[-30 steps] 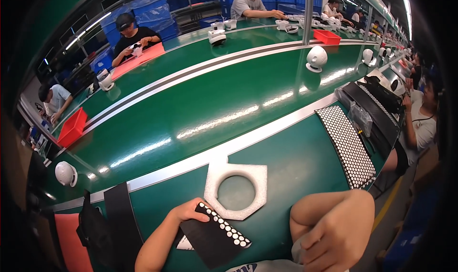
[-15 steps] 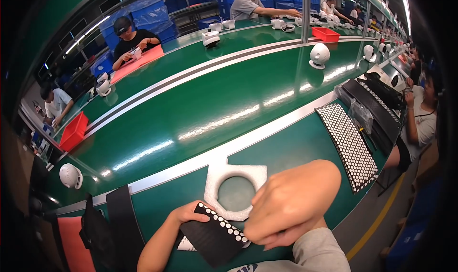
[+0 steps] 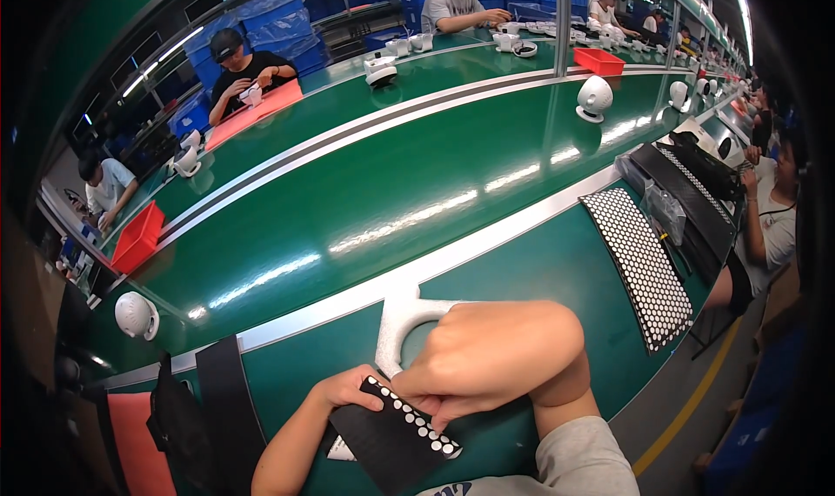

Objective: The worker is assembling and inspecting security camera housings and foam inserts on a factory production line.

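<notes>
A black sheet [image 3: 376, 439] with white round dots along its folded-over edge is held by my left hand [image 3: 352, 387], the thumb on top and the fingers hidden beneath. My right hand [image 3: 496, 357] bends over the dotted edge with its fingers closed. Its fingertips are at the white dots [image 3: 423, 432]; whatever they pinch is too small or hidden to make out. Just beyond the sheet lies a white foam piece with a round opening [image 3: 393, 326], partly covered by my right hand. A bit of white printed paper [image 3: 341, 450] shows under the sheet.
A larger dotted black sheet [image 3: 639, 270] lies to the right, beside a clear plastic bag [image 3: 665, 213]. White rounded devices [image 3: 595, 98] stand on the green belt [image 3: 365, 226]. At left are a black strip [image 3: 230, 392] and a black bag [image 3: 178, 418]. Co-workers sit across and at right.
My right hand has moved left and slightly up along the dotted edge, covering more of the foam piece. The white devices on the belt have shifted slightly right. A far co-worker has drawn an arm back.
</notes>
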